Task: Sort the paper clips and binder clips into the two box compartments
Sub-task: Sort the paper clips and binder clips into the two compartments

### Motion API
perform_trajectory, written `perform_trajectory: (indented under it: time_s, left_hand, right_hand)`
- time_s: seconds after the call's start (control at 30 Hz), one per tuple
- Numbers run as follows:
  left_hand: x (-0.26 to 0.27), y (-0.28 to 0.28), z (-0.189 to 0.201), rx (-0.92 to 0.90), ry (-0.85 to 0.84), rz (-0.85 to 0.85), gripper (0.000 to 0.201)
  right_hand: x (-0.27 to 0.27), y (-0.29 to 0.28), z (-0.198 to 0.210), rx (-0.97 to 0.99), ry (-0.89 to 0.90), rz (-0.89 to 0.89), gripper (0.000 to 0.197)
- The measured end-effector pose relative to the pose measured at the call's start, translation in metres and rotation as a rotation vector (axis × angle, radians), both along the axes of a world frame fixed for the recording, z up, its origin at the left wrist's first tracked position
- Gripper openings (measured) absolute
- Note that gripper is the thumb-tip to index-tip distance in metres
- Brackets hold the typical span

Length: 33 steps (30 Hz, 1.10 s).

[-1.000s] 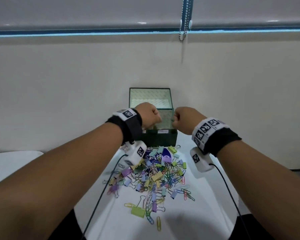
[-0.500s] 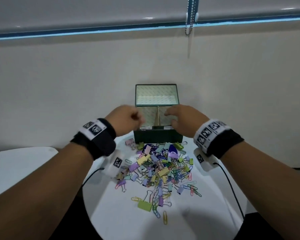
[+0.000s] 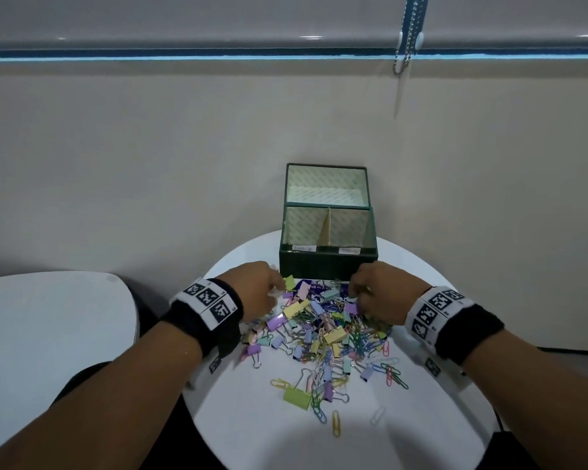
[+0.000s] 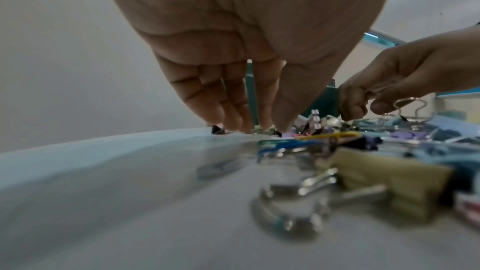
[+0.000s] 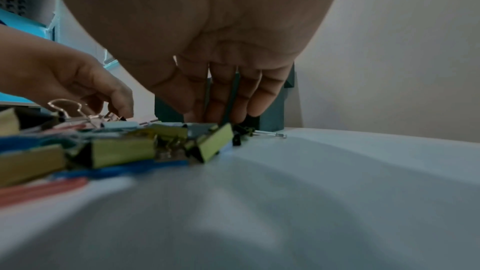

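A dark green box (image 3: 326,262) stands open at the far edge of the round white table (image 3: 252,422), its lid upright and a divider splitting it into two labelled compartments. In front of it lies a pile of pastel binder clips and paper clips (image 3: 319,330). My left hand (image 3: 275,289) is at the pile's far left corner, its fingers pointing down with the tips on small clips (image 4: 259,129). My right hand (image 3: 354,296) is at the far right corner, fingers reaching down into the clips (image 5: 219,118). Neither hand visibly holds a clip.
A second white surface (image 3: 48,334) lies to the left across a dark gap. The wall rises directly behind the box. Stray paper clips (image 3: 335,423) lie toward the near edge. Cables run from both wrists off the table sides.
Both hands have come down and back from over the box compartments to the far edge of the pile. The fists of one second ago have loosened, and the fingers now point down.
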<state>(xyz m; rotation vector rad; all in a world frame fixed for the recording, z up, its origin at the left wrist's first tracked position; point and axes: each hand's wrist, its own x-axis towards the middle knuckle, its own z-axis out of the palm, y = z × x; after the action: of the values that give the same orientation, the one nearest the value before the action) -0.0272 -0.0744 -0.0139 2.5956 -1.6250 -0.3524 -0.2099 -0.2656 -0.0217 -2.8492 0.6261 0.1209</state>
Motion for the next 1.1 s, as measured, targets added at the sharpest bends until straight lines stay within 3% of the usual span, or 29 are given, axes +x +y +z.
perform_trajectory:
  time_s: [0.2,0.27,0.4,0.57,0.73,0.9,1.1]
  left_hand:
    - [-0.006,0.002,-0.001,-0.019,0.101,-0.035,0.033]
    - [-0.005,0.003,-0.002,-0.011,0.105,-0.007,0.036]
    - [-0.002,0.003,-0.003,-0.052,0.073,0.037,0.022]
    - [-0.001,0.001,-0.005,-0.018,0.136,-0.012,0.041]
    - [0.001,-0.001,-0.007,-0.025,0.08,0.005,0.025]
    - [0.0,-0.002,-0.008,0.001,0.045,-0.026,0.028]
    - [-0.001,-0.001,-0.008,-0.021,0.041,0.012,0.015]
  right_hand:
    - [0.003,0.007,-0.004,-0.024,0.008,0.066,0.041]
    - [0.002,0.008,-0.004,-0.051,0.032,0.04,0.04]
    - [0.0,0.012,-0.002,-0.038,-0.019,0.05,0.036]
    - [0.003,0.008,-0.009,-0.121,0.073,0.03,0.041]
    - [0.006,0.006,-0.009,-0.155,0.003,-0.042,0.025]
    - [0.012,0.008,-0.015,-0.159,0.033,-0.006,0.035]
    - [0.013,0.013,-0.009,-0.081,0.014,-0.057,0.006]
